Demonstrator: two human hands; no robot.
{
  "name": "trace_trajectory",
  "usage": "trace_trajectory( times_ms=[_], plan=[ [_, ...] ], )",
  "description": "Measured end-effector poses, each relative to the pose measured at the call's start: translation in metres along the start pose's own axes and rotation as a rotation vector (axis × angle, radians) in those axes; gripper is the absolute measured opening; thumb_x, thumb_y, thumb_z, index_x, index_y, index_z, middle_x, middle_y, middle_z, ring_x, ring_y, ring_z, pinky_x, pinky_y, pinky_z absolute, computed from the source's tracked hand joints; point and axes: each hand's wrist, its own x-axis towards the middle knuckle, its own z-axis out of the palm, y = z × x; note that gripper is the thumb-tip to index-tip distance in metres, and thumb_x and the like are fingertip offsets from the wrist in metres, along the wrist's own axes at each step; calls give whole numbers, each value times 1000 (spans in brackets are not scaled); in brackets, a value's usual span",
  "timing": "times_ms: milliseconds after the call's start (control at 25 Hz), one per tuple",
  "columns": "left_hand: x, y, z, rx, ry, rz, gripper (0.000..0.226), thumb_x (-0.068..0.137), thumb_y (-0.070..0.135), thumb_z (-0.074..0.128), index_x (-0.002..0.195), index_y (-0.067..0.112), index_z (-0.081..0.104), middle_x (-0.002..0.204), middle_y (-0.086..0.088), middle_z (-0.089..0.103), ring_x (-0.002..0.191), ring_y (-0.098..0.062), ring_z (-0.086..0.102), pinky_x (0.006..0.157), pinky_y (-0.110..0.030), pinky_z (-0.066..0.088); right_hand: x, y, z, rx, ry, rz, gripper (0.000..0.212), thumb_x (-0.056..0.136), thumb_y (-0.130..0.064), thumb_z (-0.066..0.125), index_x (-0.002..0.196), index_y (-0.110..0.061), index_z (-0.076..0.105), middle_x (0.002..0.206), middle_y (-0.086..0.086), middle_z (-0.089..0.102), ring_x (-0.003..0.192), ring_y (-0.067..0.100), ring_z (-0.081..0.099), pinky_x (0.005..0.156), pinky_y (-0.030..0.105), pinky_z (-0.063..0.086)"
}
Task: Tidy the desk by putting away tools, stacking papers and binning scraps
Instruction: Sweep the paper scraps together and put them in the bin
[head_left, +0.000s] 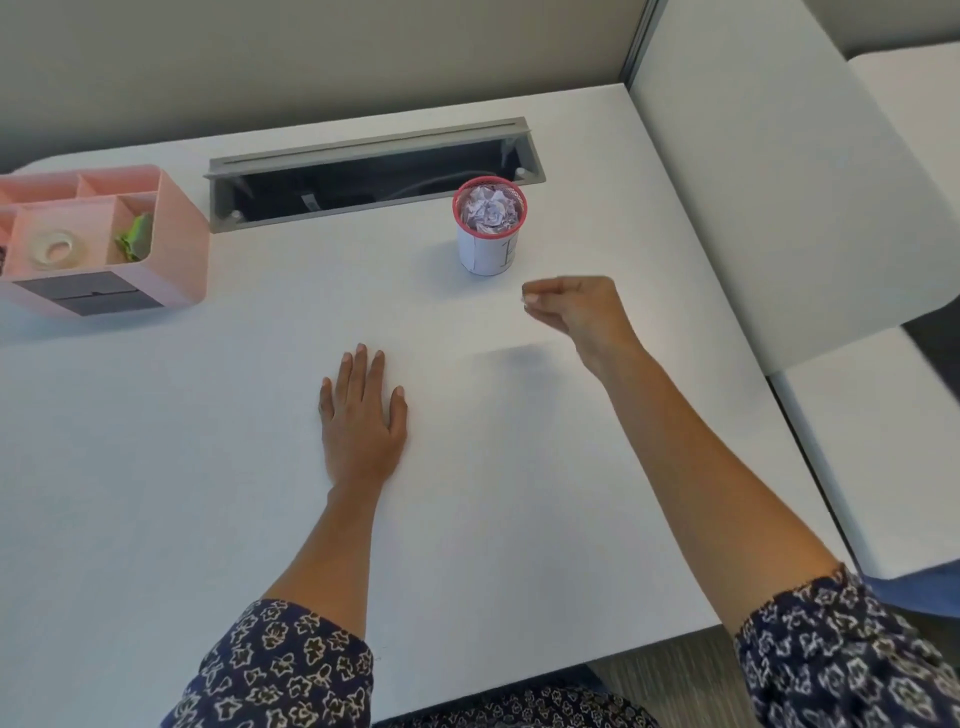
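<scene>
Sitting at the far left of the desk (156, 467) is a pink organizer (179, 234). A clear tape roll (52, 250) lies in one of its boxes, and something green (136, 240) is in the box next to it. A long gray slot (363, 182) is open at the back of the desk. The left hand (361, 421) lies flat on the desk near the middle, fingers straight, its grip wide and holding nothing. Past it, near the slot, stands a red mesh cup (488, 249) with white paper wrapped around it. The cup is full of crumpled paper scraps (489, 209). The right hand (582, 309) hangs above the desk, just beside the cup. Its fingers are curled in, a narrow grip, and nothing shows inside it.
</scene>
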Motion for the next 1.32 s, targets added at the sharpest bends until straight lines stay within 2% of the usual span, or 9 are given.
trace_trajectory(
  times_ms=[160, 240, 360, 480, 840, 960, 1040, 1160, 1320],
  plan=[
    [1, 2, -2, -10, 6, -17, 59, 95, 42, 27, 150, 23, 28, 160, 3, 20, 149, -14, 12, 121, -40, 9, 46, -41, 34, -393, 129, -242, 12, 77, -6, 77, 86, -12, 78, 101, 9, 73, 97, 23, 69, 87, 32, 58],
    [1, 2, -3, -10, 7, -20, 58, 95, 42, 28, 150, 24, 29, 160, 4, 20, 149, -13, 12, 121, -40, 9, 62, -59, 50, -637, 171, -338, 17, 83, -17, 74, 100, -14, 77, 117, 7, 69, 110, 19, 63, 89, 27, 55],
    [2, 2, -2, -5, -1, -27, 58, 94, 42, 29, 149, 24, 30, 160, 5, 20, 149, -12, 12, 121, -41, 10, 79, -77, 66, -874, 134, -390, 24, 92, -26, 64, 111, -16, 72, 121, 4, 67, 112, 20, 61, 89, 23, 50],
    [3, 3, -3, 1, -5, -36, 58, 94, 42, 30, 149, 25, 31, 160, 5, 21, 149, -12, 13, 121, -41, 11, 85, -85, 70, -920, 97, -405, 22, 96, -21, 57, 111, -17, 72, 121, 5, 66, 111, 19, 61, 93, 27, 49],
    [3, 2, -3, 7, -17, -40, 57, 95, 40, 32, 150, 25, 29, 160, 6, 19, 149, -11, 11, 121, -39, 9, 73, -52, 39, -685, 125, -515, 26, 97, -11, 53, 115, -16, 71, 129, 3, 64, 122, 16, 56, 91, 26, 52],
    [2, 2, -3, 10, -5, -39, 56, 95, 39, 34, 149, 25, 31, 160, 6, 20, 149, -12, 13, 121, -39, 9, 50, -17, 22, -595, 257, -619, 36, 88, 0, 45, 103, -13, 75, 105, 3, 74, 100, 17, 66, 87, 33, 54],
    [3, 2, -3, 2, -5, -36, 57, 95, 40, 33, 149, 24, 31, 160, 5, 21, 149, -13, 13, 121, -40, 9, 25, 29, 8, -683, 280, -606, 40, 82, 1, 44, 105, -13, 74, 100, 5, 71, 98, 22, 62, 86, 35, 50],
    [2, 3, -3, 2, 2, -35, 57, 94, 40, 32, 149, 24, 32, 160, 5, 22, 148, -14, 14, 121, -40, 9, -22, 104, -11, -877, 234, -534, 39, 87, -5, 49, 122, -12, 65, 111, 9, 59, 110, 25, 51, 88, 37, 50],
    [1, 3, -3, -1, -8, -35, 57, 95, 41, 30, 150, 24, 29, 160, 5, 20, 149, -13, 12, 121, -41, 9, -60, 155, -19, -1209, 237, -622, 45, 97, -29, 43, 137, -10, 53, 137, 17, 49, 128, 35, 42, 112, 44, 35]
  ],
)
